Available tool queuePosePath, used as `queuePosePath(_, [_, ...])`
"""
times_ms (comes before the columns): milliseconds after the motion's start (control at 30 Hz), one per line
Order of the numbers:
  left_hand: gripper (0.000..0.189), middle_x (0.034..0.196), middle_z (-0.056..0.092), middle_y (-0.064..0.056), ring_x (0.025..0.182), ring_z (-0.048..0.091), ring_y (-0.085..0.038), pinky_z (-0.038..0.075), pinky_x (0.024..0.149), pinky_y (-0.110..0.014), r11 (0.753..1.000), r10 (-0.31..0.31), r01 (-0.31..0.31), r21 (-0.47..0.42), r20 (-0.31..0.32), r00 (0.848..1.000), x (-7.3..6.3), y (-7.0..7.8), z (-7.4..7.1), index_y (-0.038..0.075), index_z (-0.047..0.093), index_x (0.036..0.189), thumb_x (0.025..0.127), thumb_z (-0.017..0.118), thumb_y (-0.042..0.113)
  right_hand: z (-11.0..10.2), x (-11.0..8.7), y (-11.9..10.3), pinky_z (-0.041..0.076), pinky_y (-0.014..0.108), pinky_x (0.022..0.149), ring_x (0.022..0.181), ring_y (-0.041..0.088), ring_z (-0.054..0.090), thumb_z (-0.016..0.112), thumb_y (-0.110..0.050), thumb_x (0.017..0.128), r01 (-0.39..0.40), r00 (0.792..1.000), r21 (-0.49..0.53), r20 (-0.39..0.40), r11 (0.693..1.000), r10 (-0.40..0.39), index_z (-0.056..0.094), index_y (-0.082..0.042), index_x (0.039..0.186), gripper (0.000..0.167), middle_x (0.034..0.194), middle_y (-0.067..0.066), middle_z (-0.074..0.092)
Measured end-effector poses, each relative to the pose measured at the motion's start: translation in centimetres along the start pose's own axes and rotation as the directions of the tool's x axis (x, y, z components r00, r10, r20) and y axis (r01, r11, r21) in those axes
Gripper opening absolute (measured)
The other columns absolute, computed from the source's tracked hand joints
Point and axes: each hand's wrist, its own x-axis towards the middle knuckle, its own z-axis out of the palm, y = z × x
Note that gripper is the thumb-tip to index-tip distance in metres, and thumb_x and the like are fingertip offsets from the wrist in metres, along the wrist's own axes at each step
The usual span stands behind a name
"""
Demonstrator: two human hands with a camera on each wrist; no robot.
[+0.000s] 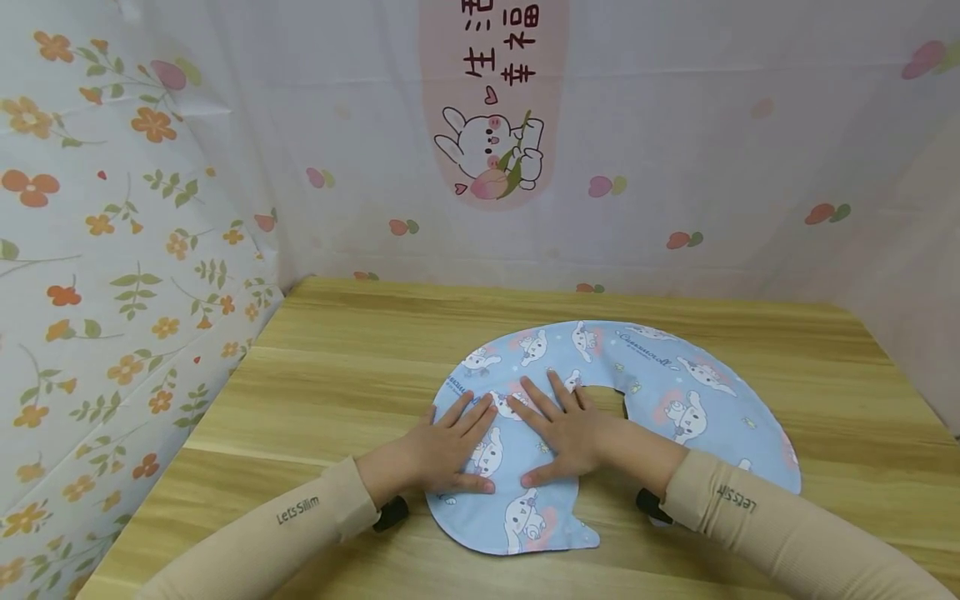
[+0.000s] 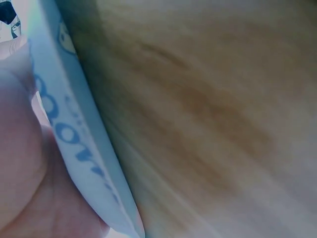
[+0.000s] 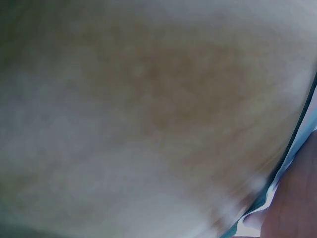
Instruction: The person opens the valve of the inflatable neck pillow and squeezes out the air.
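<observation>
A flat, light-blue C-shaped fabric piece (image 1: pixel 720 392) printed with white cartoon puppies lies on the wooden table. Its left arm bears both hands. My left hand (image 1: pixel 446 450) rests palm down near its outer edge, fingers spread. Beside it, my right hand (image 1: pixel 570 433) lies flat on the same arm, close to the inner cutout, fingers also spread. In the left wrist view the fabric's edge (image 2: pixel 84 144) with blue lettering runs beside the palm. The right wrist view shows only a strip of the fabric edge (image 3: pixel 292 153) next to the hand.
The wood-grain table (image 1: pixel 315 367) extends around the fabric. Behind it hangs a white curtain (image 1: pixel 337 125) with a rabbit print, and a flower-patterned curtain (image 1: pixel 112 250) stands along the left. A dark strap piece (image 1: pixel 391 514) shows under the left wrist.
</observation>
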Motion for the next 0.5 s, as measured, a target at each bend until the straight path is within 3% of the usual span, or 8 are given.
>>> queuePosePath(500, [0.102, 0.169, -0.005, 0.000, 0.156, -0.007, -0.027, 0.018, 0.121, -0.061, 0.999, -0.045, 0.044, 0.032, 0.036, 0.998, -0.2, -0.2, 0.3, 0.018, 0.005, 0.161, 0.088, 0.043, 0.077, -0.5, 1.1, 1.4, 0.007, 0.072, 0.117, 0.152, 0.045, -0.013, 0.048, -0.084, 0.080, -0.071, 0.997, 0.006, 0.000, 0.997, 0.071, 0.000, -0.031, 0.161, 0.107, 0.168, 0.007, -0.013])
